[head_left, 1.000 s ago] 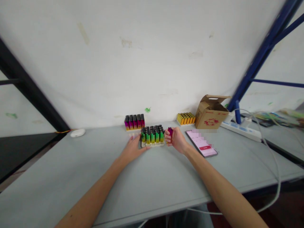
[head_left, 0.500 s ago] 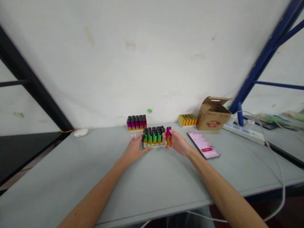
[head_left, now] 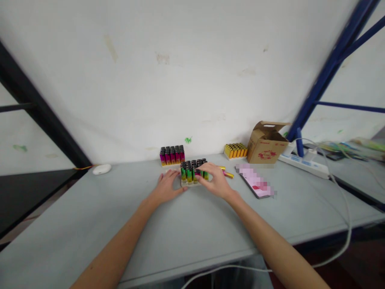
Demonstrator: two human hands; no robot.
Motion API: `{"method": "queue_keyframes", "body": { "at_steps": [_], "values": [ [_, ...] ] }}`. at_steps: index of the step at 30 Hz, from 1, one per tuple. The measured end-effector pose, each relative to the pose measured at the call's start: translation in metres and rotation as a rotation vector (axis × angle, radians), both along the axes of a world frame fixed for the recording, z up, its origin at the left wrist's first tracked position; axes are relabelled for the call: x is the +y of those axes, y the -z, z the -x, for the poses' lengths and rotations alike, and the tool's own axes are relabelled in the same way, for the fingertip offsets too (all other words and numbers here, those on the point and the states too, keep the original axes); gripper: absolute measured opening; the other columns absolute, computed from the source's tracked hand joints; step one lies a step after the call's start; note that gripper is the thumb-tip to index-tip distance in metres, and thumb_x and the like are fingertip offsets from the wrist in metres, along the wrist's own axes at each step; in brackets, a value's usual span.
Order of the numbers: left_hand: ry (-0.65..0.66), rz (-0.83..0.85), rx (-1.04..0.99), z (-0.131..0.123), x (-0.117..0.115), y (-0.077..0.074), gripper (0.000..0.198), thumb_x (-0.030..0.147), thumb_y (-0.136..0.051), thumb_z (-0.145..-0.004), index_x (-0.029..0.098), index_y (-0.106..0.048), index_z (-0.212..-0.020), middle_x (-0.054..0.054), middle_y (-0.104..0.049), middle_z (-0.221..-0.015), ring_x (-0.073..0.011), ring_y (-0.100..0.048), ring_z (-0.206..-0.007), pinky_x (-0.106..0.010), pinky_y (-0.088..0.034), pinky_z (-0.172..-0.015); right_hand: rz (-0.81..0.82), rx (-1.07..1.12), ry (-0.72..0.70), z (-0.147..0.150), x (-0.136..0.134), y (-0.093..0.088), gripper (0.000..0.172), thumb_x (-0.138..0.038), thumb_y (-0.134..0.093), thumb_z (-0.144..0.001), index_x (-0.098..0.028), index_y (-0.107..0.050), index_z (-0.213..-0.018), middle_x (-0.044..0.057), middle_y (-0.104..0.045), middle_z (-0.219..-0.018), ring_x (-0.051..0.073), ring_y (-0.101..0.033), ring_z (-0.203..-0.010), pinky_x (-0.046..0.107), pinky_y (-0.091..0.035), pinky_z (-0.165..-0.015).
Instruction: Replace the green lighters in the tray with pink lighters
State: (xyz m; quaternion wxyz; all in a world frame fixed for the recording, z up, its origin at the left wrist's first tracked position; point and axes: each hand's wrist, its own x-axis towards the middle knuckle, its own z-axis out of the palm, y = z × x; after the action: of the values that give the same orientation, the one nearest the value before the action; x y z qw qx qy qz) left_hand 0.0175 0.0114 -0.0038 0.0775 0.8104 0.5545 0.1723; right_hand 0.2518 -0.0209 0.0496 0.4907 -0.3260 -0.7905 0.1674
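Left hand [head_left: 167, 187] lies flat and open beside the tray of green lighters [head_left: 193, 172] at table [head_left: 90, 216] centre, right hand [head_left: 214, 181] pinches one lighter there; best lift it straight up without jostling the neighbours.

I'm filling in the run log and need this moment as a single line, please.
left hand: flat on table beside green lighter tray | right hand: fingers on tray's lighters | loose lighters: lying on table right of tray

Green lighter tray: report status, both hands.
Left hand flat beside green lighter tray. Right hand fingers on tray's lighters, grip unclear. Two loose lighters lying right of tray.
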Motion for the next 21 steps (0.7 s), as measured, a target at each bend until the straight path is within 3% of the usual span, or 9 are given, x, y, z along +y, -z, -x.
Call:
{"method": "queue_keyframes", "body": {
  "at_steps": [7, 16, 21],
  "values": [
    [0.013, -0.027, -0.02, -0.002, 0.0, 0.003, 0.075, 0.062, -0.06, -0.079, 0.022, -0.043, -0.14, -0.015, -0.045, -0.148, -0.0388, -0.029, -0.142, -0.06, -0.021, -0.113, -0.045, -0.173, -0.006, 0.03, 0.013, 0.004, 0.019, -0.02, -0.065, -0.083, -0.023, -0.067, -0.102, 0.008, -0.07, -0.107, 0.021, -0.06, -0.107, 0.039, -0.045, -0.097],
    [0.009, -0.029, -0.024, -0.005, -0.003, 0.0, 0.077, 0.06, -0.058, -0.081, 0.02, -0.038, -0.143, -0.017, -0.042, -0.15, -0.0385, -0.028, -0.143, -0.059, -0.02, -0.113, -0.227, -0.315, 0.061, 0.033, 0.02, 0.015, 0.019, -0.023, -0.065, -0.086, -0.023, -0.068, -0.104, 0.01, -0.066, -0.117, 0.025, -0.049, -0.126, 0.045, -0.039, -0.105],
    [0.002, -0.017, -0.01, -0.005, -0.003, -0.001, 0.078, 0.063, -0.058, -0.08, 0.02, -0.039, -0.143, -0.017, -0.043, -0.149, -0.0385, -0.028, -0.143, -0.058, -0.02, -0.114, -0.311, -0.311, 0.19, 0.034, 0.021, 0.018, 0.021, -0.028, -0.059, -0.09, -0.024, -0.071, -0.106, 0.011, -0.058, -0.129, 0.027, -0.047, -0.126, 0.048, -0.039, -0.107]
  ]
}}
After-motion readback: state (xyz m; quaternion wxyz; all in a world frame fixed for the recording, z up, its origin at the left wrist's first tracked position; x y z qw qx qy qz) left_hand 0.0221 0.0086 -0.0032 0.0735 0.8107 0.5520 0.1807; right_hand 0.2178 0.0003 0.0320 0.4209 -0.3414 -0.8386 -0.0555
